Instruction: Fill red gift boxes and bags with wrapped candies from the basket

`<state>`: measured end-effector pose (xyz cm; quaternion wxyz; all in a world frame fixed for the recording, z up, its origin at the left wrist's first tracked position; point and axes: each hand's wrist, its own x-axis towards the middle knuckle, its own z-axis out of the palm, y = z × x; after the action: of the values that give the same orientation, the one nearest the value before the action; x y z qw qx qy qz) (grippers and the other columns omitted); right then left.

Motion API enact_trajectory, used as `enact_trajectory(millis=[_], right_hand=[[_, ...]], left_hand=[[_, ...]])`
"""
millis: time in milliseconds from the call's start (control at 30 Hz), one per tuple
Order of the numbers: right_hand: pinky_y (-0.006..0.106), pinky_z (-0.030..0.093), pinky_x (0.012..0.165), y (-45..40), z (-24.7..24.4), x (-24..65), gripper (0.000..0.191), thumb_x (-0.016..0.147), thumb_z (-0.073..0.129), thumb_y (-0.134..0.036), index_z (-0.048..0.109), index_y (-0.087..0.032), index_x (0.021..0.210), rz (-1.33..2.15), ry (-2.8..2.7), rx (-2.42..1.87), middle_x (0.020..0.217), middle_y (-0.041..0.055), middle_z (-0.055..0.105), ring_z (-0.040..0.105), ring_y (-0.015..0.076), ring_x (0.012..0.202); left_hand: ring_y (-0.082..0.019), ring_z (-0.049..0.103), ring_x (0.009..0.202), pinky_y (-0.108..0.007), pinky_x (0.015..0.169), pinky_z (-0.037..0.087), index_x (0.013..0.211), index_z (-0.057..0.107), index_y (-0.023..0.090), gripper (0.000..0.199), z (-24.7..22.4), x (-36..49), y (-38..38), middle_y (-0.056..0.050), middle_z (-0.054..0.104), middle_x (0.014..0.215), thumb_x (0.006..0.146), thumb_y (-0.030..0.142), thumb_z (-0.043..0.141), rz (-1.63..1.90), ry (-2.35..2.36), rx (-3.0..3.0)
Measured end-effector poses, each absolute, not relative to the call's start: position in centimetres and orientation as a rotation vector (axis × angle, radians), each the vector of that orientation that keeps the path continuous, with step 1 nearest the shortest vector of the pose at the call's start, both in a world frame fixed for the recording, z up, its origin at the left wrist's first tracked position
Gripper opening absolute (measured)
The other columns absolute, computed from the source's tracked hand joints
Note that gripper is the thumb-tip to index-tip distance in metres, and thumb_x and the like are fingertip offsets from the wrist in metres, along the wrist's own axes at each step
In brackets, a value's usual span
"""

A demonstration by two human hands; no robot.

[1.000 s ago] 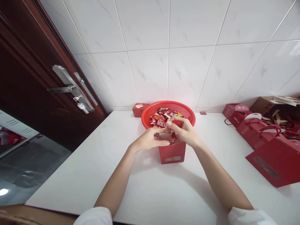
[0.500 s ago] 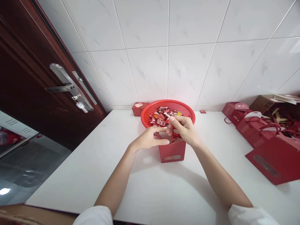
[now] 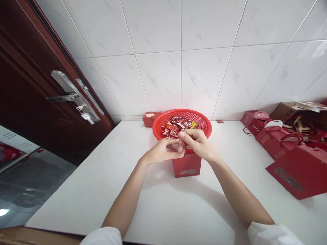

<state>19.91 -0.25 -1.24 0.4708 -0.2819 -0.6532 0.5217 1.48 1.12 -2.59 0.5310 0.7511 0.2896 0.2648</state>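
A small red gift box [image 3: 186,167] with a clear window in its front stands upright, its top open. My left hand [image 3: 161,150] is curved round its upper left rim, thumb in front and fingers behind. Right over the opening is my right hand [image 3: 196,141], with thumb and fingertips pinched together; whatever is between them is hidden. Under that hand, a bit of red wrapper [image 3: 189,149] shows at the box's mouth. Directly behind stands a red plastic basket [image 3: 207,122] of wrapped candies [image 3: 175,130], partly covered by my hands.
A small red box [image 3: 150,119] sits left of the basket; a tiny red packet [image 3: 220,121] lies to its right. Several red gift boxes [image 3: 296,170] and an open carton [image 3: 286,109] line the table's right side. At left is a door [image 3: 33,68] with keys in its lock.
My right hand has lowered slightly and moved a little left, closer to my left hand and the box's mouth. My left hand keeps its place on the box. The whole view has shifted slightly.
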Motion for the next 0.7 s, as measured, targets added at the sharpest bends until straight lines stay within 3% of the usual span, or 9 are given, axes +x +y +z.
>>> enact_trajectory(millis=[167,233,367,567,700], right_hand=[[0.031,0.057,0.059,-0.2,-1.2,20.1,0.047,0.086,0.063,-0.063,0.061,-0.020,0.067,1.262,-1.594,-0.683,0.066,0.0027,0.070,0.068,0.0168,0.059],[0.033,0.059,0.067,-0.2,-1.0,20.3,0.046,0.086,0.064,-0.062,0.064,-0.020,0.069,1.222,-1.586,-0.695,0.069,0.0039,0.072,0.070,0.0182,0.066],[0.035,0.060,0.071,-0.3,-0.5,21.2,0.042,0.089,0.064,-0.057,0.066,-0.019,0.072,1.086,-1.569,-0.735,0.073,0.0047,0.073,0.071,0.0182,0.068],[0.030,0.058,0.065,-0.3,0.1,23.0,0.040,0.089,0.065,-0.055,0.065,-0.020,0.072,0.931,-1.529,-0.773,0.070,0.0032,0.071,0.068,0.0157,0.063],[0.030,0.058,0.067,-0.1,0.2,24.1,0.040,0.087,0.068,-0.057,0.065,-0.020,0.075,0.859,-1.510,-0.867,0.071,0.0039,0.072,0.069,0.0170,0.068]], left_hand=[[-0.019,0.064,0.085,-0.039,0.088,0.057,0.075,0.060,0.017,0.028,-2.7,1.5,1.2,-0.002,0.064,0.082,0.081,0.040,0.075,0.659,0.741,1.809],[-0.024,0.067,0.093,-0.040,0.089,0.056,0.089,0.069,0.017,0.025,-2.7,1.6,1.2,-0.004,0.071,0.092,0.081,0.039,0.076,0.664,0.769,1.837],[-0.029,0.067,0.111,-0.042,0.095,0.054,0.122,0.070,0.020,0.044,-2.8,1.4,1.3,-0.009,0.071,0.123,0.082,0.037,0.076,0.643,0.821,1.889],[-0.030,0.061,0.126,-0.041,0.103,0.052,0.127,0.068,0.023,0.049,-3.2,0.9,1.6,-0.008,0.065,0.136,0.083,0.044,0.074,0.604,0.854,1.973],[-0.031,0.060,0.127,-0.042,0.104,0.052,0.126,0.069,0.025,0.045,-3.5,1.0,1.7,-0.006,0.067,0.134,0.082,0.032,0.074,0.650,0.883,2.062]])
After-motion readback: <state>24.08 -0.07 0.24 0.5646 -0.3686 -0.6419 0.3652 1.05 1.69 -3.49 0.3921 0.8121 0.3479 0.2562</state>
